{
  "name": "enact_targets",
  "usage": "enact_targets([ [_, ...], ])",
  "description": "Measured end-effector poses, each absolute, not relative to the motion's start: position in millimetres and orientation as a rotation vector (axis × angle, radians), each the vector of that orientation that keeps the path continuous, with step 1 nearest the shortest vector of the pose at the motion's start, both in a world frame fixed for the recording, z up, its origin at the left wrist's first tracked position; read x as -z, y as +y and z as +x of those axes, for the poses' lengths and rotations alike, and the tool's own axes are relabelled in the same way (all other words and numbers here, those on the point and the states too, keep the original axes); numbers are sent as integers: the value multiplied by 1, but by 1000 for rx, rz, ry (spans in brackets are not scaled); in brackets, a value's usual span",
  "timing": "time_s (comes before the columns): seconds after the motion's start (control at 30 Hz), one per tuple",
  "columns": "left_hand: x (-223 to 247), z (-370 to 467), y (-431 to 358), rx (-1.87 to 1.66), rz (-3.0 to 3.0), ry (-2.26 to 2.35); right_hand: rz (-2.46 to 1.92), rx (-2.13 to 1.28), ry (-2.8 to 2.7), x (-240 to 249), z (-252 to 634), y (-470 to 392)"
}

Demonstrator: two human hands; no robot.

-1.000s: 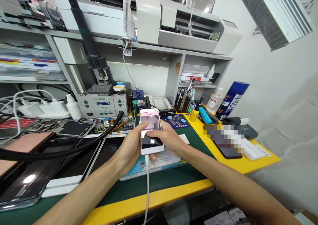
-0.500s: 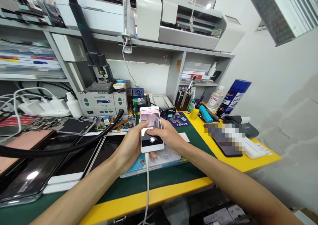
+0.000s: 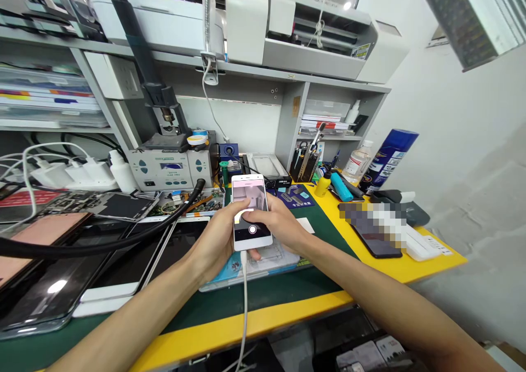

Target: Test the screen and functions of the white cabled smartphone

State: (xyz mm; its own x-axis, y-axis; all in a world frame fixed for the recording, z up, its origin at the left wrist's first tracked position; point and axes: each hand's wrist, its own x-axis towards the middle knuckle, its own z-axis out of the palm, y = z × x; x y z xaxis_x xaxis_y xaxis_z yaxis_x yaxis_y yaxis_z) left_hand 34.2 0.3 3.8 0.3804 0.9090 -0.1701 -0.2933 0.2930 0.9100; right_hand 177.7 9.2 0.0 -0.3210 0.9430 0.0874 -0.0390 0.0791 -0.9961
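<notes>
A white smartphone [image 3: 252, 241] is held upright between both hands, its lit screen showing a camera view with a round white button. My left hand [image 3: 219, 229] grips its left side, the thumb lying over the screen. On the other side, my right hand [image 3: 281, 224] is closed round the phone, its thumb also across the screen and fingertips showing below. A white charging cable [image 3: 245, 301] is plugged into the bottom end and hangs over the table's front edge. Beneath the phone lies a pale blue-and-white flat package [image 3: 230, 276], partly hidden by the hands.
Several phones and tablets, one a pink panel [image 3: 45, 240], lie at left under a black hose [image 3: 102, 250]. Behind stands a hot-air station [image 3: 164, 169]. At right are a dark phone [image 3: 376, 240], a yellow bottle [image 3: 322, 186] and a blue spray can [image 3: 390, 158].
The picture on the phone's screen differs slightly. My left thumb has shifted a little over the screen. Both hands keep hold of the phone, and the head view has moved very slightly.
</notes>
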Motion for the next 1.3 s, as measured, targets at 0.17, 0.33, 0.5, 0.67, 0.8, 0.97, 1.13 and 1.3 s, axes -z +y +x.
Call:
enact_targets([
  [0.17,-3,35,1,-943,932,809,-954,-1385,-1470,0,177,8],
  [0.33,-1,34,1,-941,931,804,-947,-1388,-1463,1,177,8],
  [0.5,-3,34,0,-943,924,802,-948,-1363,-1474,2,177,8],
  [0.67,-3,35,1,-942,932,806,-924,-1399,-1457,2,177,8],
  [0.8,-3,34,1,-942,922,816,-916,-1397,-1465,2,177,8],
  [0.97,-1,34,2,-937,923,790,-932,-1376,-1467,3,177,8],
  [1.13,-1,32,3,-922,923,785,-958,-1342,-1441,7,175,8],
  [1.3,0,31,6,-912,906,771,-974,-1325,-1386,11,172,10],
])
